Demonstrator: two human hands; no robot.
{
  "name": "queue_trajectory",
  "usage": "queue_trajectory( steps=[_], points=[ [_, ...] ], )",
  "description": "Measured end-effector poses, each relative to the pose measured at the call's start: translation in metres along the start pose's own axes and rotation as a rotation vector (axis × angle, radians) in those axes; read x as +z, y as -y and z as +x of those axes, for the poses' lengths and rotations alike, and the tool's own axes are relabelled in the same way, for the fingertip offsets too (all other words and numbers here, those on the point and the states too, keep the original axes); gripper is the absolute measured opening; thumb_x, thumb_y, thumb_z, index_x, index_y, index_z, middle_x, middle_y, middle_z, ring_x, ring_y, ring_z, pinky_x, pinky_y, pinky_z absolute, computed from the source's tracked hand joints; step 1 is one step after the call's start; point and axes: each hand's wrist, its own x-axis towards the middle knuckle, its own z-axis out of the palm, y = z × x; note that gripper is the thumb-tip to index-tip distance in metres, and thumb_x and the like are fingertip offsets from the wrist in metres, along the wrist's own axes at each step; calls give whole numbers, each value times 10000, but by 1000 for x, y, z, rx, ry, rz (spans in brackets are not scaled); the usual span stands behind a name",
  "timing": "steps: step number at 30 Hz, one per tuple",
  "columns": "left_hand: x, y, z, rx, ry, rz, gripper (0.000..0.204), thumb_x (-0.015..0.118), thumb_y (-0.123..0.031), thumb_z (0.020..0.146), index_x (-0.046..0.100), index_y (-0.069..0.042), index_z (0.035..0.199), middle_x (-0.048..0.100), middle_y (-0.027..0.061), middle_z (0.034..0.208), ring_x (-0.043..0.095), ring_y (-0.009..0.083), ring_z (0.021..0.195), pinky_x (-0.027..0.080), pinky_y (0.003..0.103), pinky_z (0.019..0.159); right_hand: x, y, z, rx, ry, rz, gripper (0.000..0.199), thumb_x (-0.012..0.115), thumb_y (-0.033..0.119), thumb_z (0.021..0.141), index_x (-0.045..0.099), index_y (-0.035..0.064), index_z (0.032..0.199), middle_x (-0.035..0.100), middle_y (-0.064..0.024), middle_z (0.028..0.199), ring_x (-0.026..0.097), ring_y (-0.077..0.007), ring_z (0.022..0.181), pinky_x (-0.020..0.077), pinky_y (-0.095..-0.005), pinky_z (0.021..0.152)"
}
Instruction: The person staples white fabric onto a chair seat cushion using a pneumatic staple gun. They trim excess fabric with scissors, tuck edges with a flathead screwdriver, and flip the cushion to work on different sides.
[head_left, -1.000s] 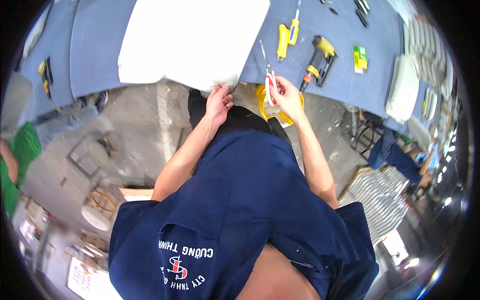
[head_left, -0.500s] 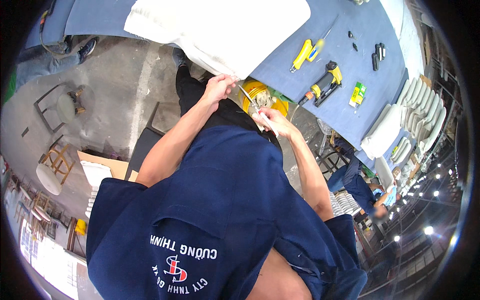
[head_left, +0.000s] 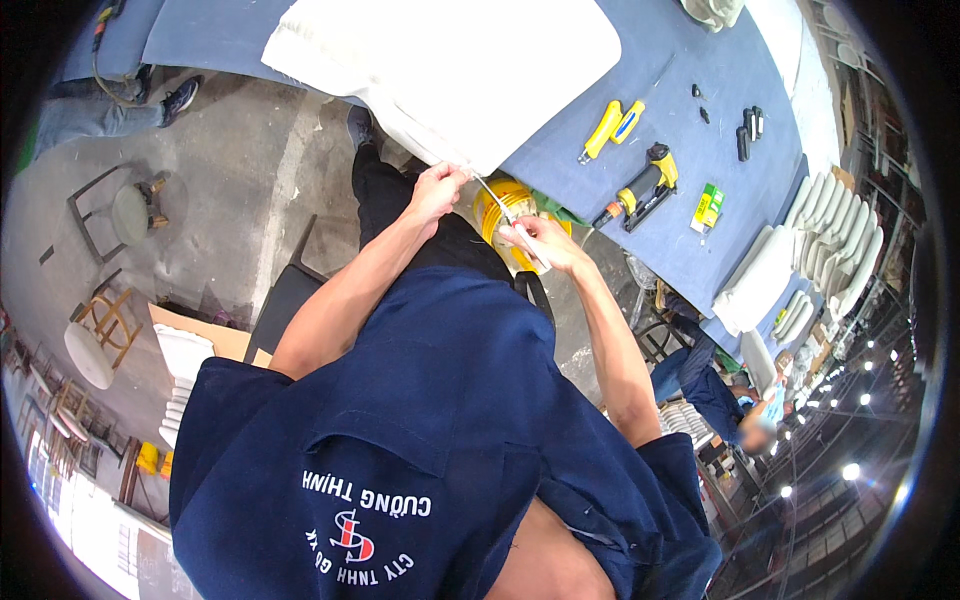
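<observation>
A large white upholstered piece [head_left: 450,70] lies over the front edge of the blue table. My left hand [head_left: 437,192] pinches the cloth edge at its near corner. Just right of it, my right hand [head_left: 548,245] grips what look like scissors [head_left: 492,192], slim metal blades with a pale handle. The blade tip reaches the cloth edge beside my left fingertips. Whether the blades are apart is too small to tell.
On the blue table [head_left: 560,150] lie two yellow-handled tools [head_left: 612,130], a yellow-black nail gun [head_left: 645,188], a green-yellow box [head_left: 708,208] and black pieces [head_left: 748,135]. A yellow bucket [head_left: 490,215] stands below my hands. Pale cushions [head_left: 830,225] line the right; another person [head_left: 715,390] works beyond.
The scissors' tip has come up to the cloth edge at my left fingers. My left hand keeps its pinch there; the view has shifted slightly.
</observation>
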Motion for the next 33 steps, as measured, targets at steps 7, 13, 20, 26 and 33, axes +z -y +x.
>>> queue_trajectory(
  steps=[7,13,20,26,33],
  points=[
    [-3,8,5,-54,53,-41,155,695,-270,1027,684,-119,992,504,-77,750,439,31,618,313,217,487,-1,24,7,-75,-191,-274,722,652,757,893,739,47,986,758,-207,996,720,-403,962,533,-515,849],
    [-6,11,7,-91,107,-130,132,694,-252,1024,661,-125,1011,481,-79,751,450,36,618,311,211,480,22,-13,41,-216,-322,-267,498,724,537,869,726,43,925,749,-211,893,728,-415,889,550,-515,803],
    [-11,15,4,-85,124,-113,87,681,-214,1012,644,-142,980,483,-85,744,447,42,626,317,220,516,19,-7,39,-212,-297,-251,357,695,384,867,691,28,863,702,-224,782,703,-384,722,529,-477,681],
    [-34,-3,-17,110,85,205,124,675,-183,988,659,-97,900,555,-60,742,481,67,652,371,263,578,1,-29,-9,-176,-273,-215,442,760,508,911,760,77,1012,738,-149,860,716,-287,803,553,-408,735],
    [66,-11,-50,503,685,1277,262,616,-298,957,738,-128,1115,766,186,1006,736,394,994,575,536,866,-60,-90,-42,-110,-684,403,278,794,285,990,725,20,1039,661,24,844,587,-60,777,499,-270,687]
  ],
)
